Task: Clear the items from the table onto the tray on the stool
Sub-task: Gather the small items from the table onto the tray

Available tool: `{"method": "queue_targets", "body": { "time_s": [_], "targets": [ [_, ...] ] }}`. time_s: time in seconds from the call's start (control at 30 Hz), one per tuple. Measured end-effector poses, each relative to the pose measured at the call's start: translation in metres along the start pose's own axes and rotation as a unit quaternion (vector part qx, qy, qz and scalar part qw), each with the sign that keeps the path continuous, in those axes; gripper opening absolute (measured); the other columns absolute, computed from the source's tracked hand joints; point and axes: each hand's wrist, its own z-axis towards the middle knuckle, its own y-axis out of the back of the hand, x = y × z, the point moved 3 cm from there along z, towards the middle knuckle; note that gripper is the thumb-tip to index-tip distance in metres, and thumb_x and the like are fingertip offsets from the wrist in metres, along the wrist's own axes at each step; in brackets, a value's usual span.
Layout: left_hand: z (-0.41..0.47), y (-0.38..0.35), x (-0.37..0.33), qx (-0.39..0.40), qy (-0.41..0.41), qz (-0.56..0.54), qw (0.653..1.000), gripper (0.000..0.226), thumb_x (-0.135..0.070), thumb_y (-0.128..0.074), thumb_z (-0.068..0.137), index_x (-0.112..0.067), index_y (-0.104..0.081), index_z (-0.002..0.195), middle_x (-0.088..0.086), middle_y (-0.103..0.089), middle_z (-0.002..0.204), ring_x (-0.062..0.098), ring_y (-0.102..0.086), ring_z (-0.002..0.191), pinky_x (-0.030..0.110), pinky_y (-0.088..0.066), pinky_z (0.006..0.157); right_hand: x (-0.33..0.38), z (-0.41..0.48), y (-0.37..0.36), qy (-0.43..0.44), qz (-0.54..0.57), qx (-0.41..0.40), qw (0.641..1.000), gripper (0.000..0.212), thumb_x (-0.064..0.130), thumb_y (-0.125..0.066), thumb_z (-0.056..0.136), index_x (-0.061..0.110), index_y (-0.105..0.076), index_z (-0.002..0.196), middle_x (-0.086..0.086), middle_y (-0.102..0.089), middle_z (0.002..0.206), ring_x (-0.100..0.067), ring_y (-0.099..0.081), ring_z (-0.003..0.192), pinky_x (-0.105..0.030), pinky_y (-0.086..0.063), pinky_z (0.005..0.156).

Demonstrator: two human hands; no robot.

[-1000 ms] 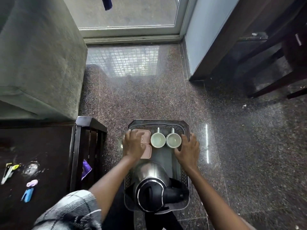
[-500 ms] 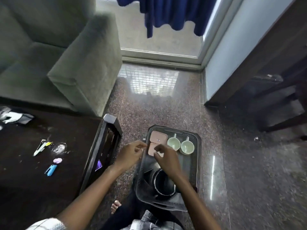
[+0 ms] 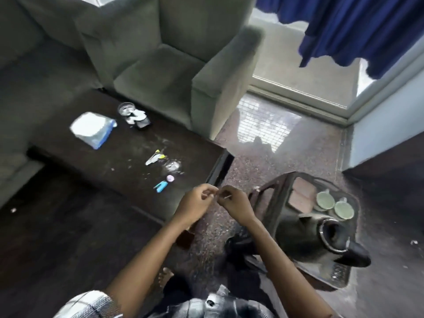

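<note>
The dark tray (image 3: 339, 275) stands at the right, holding a steel kettle (image 3: 309, 235), two pale green cups (image 3: 325, 200) and pink flat pads (image 3: 302, 193). On the dark table (image 3: 91, 184) lie a white-and-blue tissue pack (image 3: 91, 129), a black-and-white object (image 3: 135, 117), a yellow-and-white item (image 3: 154, 158), a crumpled clear wrapper (image 3: 172, 166), a pink disc (image 3: 170, 178) and a blue clip (image 3: 160, 186). My left hand (image 3: 195, 205) and right hand (image 3: 236, 204) meet in the air between table and tray. The right pinches a thin pale stick (image 3: 227, 197). Blur hides what the left's curled fingertips hold.
A grey armchair (image 3: 172, 76) stands behind the table, with a sofa edge (image 3: 13, 161) at the left. A blue curtain (image 3: 367, 31) hangs over the glass door. Speckled floor (image 3: 286, 157) lies between table and tray. A bare foot (image 3: 165, 276) shows below my arms.
Both hands left the tray and came together to its left, near the table corner. The view swung left, bringing the table's items and the armchair into sight.
</note>
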Motion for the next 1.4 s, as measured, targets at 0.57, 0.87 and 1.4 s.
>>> {"method": "queue_targets", "body": {
  "time_s": [0.57, 0.87, 1.4],
  "targets": [
    [-0.063, 0.173, 0.115, -0.090, 0.057, -0.042, 0.993, 0.020, -0.009, -0.055, 0.087, -0.023, -0.066, 0.097, -0.008, -0.068, 0.092, 0.012, -0.064, 0.094, 0.024, -0.050, 0.083, 0.106, 0.024, -0.180, -0.056, 0.072, 0.156, 0.984, 0.021, -0.001, -0.056, 0.081, 0.016, -0.063, 0.072, -0.008, -0.064, 0.074, -0.009, -0.059, 0.051, -0.021, -0.042, 0.051],
    [0.012, 0.241, 0.147, -0.039, 0.080, -0.016, 0.996, 0.022, 0.000, -0.051, 0.087, -0.013, -0.066, 0.097, -0.003, -0.069, 0.092, -0.009, -0.057, 0.074, -0.003, -0.039, 0.069, 0.075, 0.125, -0.257, -0.219, 0.144, 0.081, 0.962, 0.017, -0.007, -0.053, 0.078, 0.008, -0.059, 0.075, -0.004, -0.055, 0.061, -0.006, -0.053, 0.036, -0.018, -0.039, 0.043],
    [0.120, 0.313, 0.205, 0.063, 0.171, -0.022, 0.983, 0.038, 0.001, -0.053, 0.085, -0.035, -0.063, 0.082, -0.010, -0.071, 0.087, 0.006, -0.068, 0.081, 0.027, -0.052, 0.083, 0.010, 0.237, -0.335, -0.375, -0.002, 0.044, 0.926, 0.052, 0.012, -0.056, 0.083, 0.023, -0.048, 0.133, -0.014, -0.027, 0.137, -0.037, -0.050, 0.115, -0.041, -0.043, 0.102]
  ]
}}
